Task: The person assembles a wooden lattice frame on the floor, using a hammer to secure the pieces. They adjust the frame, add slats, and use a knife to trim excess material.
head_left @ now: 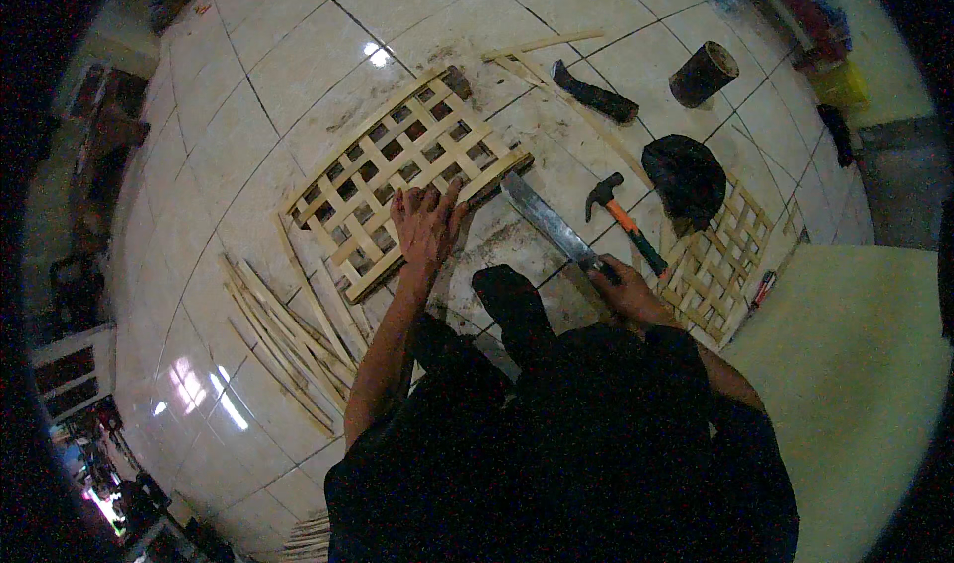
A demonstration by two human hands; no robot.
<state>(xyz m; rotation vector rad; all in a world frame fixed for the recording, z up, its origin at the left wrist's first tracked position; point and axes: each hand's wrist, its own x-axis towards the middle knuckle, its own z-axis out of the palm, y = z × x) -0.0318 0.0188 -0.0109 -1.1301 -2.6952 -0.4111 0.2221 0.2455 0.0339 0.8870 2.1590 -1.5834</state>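
Observation:
A woven lattice panel (pixel 397 156) of pale bamboo strips, framed along its edges, lies before me left of centre. My left hand (pixel 427 225) rests on the panel's near side, palm down, fingers apart on the strips. In my right hand (pixel 626 290) is a machete (pixel 549 220), its dark handle inside my closed fingers. The broad grey blade slants up and left, and its tip is close to the panel's right corner. Whether tip and frame touch, I cannot tell.
Right of the blade lie a claw hammer (pixel 626 220), a black bag-like bundle (pixel 684 180) and a second lattice panel (pixel 730 260). Farther off are a dark-handled tool (pixel 596 94) and an upright log piece (pixel 704 74). Loose bamboo strips (pixel 283 329) lie on the tiled floor at left.

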